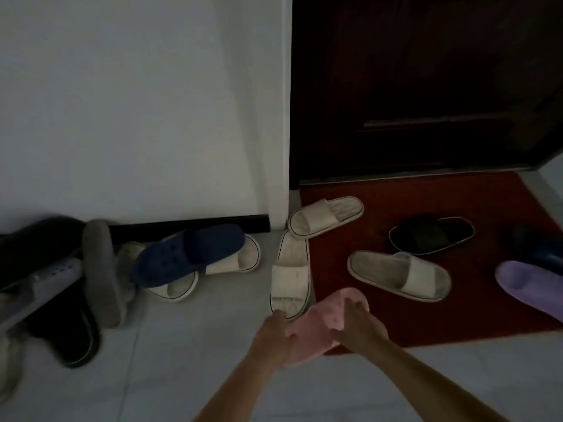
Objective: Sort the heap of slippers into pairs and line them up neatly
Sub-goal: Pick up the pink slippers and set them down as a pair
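Head view, dim and slightly blurred.

Pink slipper (pixel 327 322): low centre, toe pointing away, lying across the near left corner of the red mat (pixel 487 300) and the pale tiled floor (pixel 182 376). Between both hands.

Left hand (pixel 274 336): at the slipper's left edge, fingers curled round the rim, gripping it.

Right hand (pixel 358 327): laid over the slipper's upper from the right, fingers (pixel 353 306) spread across the top towards the toe, thumb at the near side. Firmness of hold not discernible through the blur.

White slipper (pixel 291 275): just beyond the left hand, lengthwise on the floor, heel end touching the pink slipper's left side.

Second white slipper (pixel 326 217): at the door corner, its end overlapping the top of the first.

Third white slipper (pixel 399 275): on the mat, to the right of the pink one, apart from it.

Black slipper (pixel 431 236): on the mat, beyond the third white one.

Purple slipper (pixel 530 284): at the right edge, on the mat.

Navy clog (pixel 189 257): at the foot of the white wall (pixel 137 102), lying on top of two more white slippers (pixel 243 257).

Heap at far left: grey slipper (pixel 99 269) standing on edge, pale clog (pixel 45 284), black-soled slipper (pixel 70 339).

Dark door (pixel 426 86): behind the mat.
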`<action>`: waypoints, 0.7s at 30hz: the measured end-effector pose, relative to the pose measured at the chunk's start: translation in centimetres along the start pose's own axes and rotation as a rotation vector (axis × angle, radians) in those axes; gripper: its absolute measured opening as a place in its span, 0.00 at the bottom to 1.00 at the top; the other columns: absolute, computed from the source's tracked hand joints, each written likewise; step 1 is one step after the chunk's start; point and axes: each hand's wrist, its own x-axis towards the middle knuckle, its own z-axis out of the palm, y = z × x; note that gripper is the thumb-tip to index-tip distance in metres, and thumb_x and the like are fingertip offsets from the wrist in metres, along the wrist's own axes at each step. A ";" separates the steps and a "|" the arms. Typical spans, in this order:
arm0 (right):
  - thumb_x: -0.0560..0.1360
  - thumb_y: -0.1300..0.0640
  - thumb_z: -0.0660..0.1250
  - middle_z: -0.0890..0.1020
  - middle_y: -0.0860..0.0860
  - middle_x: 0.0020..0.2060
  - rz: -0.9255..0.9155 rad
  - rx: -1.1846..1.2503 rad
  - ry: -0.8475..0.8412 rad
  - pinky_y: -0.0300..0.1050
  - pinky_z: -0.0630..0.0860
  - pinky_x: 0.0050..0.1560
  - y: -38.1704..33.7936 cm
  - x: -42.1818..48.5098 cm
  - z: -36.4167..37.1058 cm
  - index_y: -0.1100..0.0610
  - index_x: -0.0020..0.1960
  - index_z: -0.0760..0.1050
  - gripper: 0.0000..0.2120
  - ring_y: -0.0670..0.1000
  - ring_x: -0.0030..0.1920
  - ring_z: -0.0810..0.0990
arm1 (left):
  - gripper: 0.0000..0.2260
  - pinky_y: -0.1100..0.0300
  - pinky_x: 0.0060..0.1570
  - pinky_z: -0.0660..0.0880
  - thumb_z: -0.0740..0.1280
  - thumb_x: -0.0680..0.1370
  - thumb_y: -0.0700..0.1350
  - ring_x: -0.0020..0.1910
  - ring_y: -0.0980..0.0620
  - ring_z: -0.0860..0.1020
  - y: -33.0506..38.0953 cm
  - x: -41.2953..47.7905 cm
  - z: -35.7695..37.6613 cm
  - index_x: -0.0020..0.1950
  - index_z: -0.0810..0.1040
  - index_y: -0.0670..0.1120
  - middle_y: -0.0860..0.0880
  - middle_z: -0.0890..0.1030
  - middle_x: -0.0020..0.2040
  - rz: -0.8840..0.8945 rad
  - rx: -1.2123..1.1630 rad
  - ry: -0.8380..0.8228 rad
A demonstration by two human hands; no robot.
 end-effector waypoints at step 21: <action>0.59 0.36 0.59 0.57 0.52 0.75 -0.740 -0.309 0.053 0.47 0.74 0.59 -24.6 -5.0 1.6 0.47 0.76 0.44 0.50 0.53 0.65 0.73 | 0.12 0.49 0.45 0.73 0.58 0.79 0.42 0.51 0.38 0.78 -13.0 -7.9 -15.8 0.59 0.71 0.37 0.37 0.79 0.54 0.108 0.295 0.356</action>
